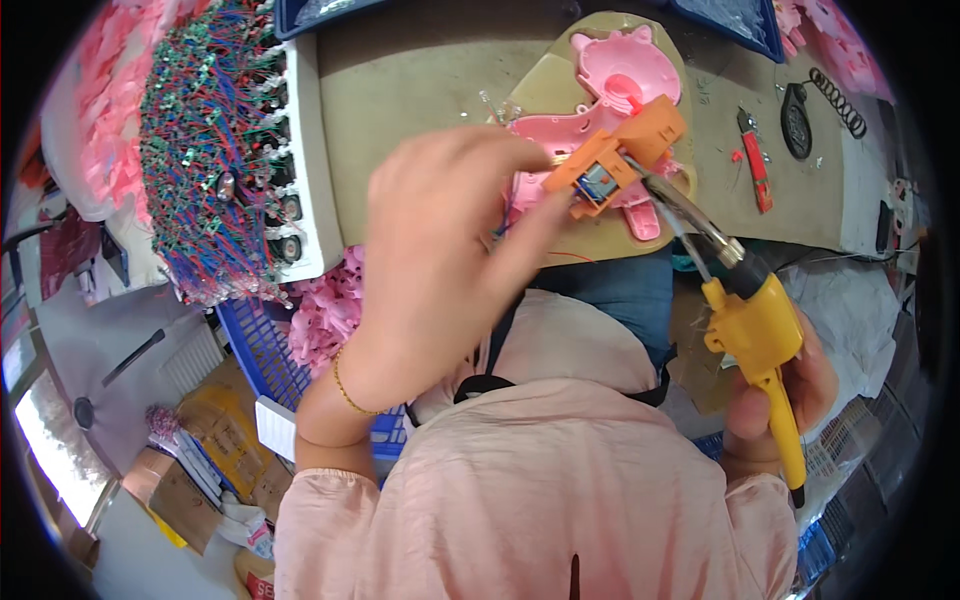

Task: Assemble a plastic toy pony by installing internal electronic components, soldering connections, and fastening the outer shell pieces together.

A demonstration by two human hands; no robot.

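Note:
My left hand (440,230) pinches an orange plastic housing (652,130) between thumb and fingers. A small silver and blue part (598,186) sits in the housing's opening. Closed round the handle of a yellow soldering gun (755,325) is my right hand (808,385). The gun's metal tip (690,205) points up and left and reaches the housing's near side, where I cannot tell whether it touches. Beneath the housing, pink animal-shaped plastic shell pieces (625,65) lie on a tan board (550,85). A thin red wire (572,256) shows below my left thumb.
To the left, a white foam tray (318,170) holds many wired circuit boards (215,150). Red-handled cutters (757,170), a black oval part (795,120) and a coiled cord (838,103) lie at right. Blue bins (745,35) stand at the far edge; a blue basket (255,345) is at lower left.

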